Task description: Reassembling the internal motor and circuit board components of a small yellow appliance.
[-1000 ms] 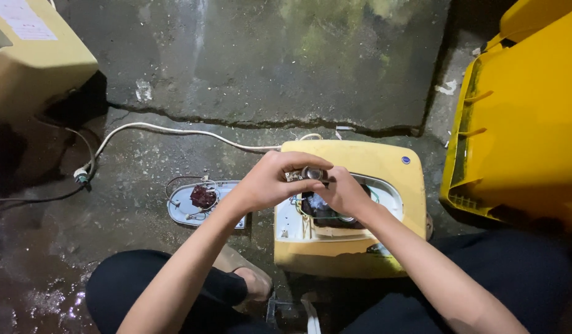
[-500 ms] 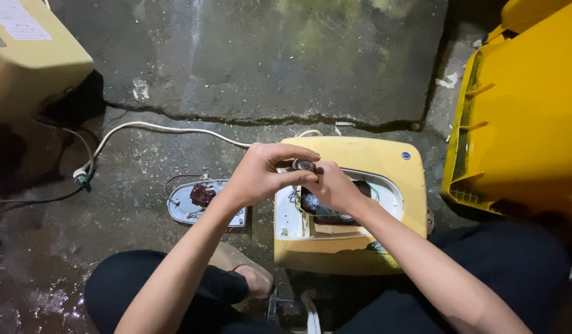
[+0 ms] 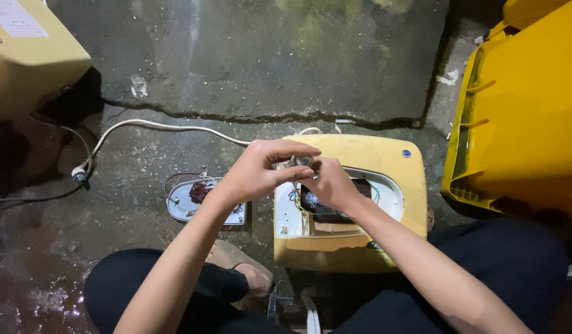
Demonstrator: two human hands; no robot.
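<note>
Head view: left hand (image 3: 258,170) and right hand (image 3: 328,180) both pinch a small round metal part (image 3: 301,161) above the opened yellow box (image 3: 360,241) (wires inside). Part looks light, rigid, possibly slippery; best gripped by its rim.

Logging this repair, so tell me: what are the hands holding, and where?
Both hands, left hand and right hand, pinch a small round metallic part by its sides; its kind cannot be told.

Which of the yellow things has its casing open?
The yellow box under the hands, wires showing inside. The top-left box and the right bin show none.
</note>
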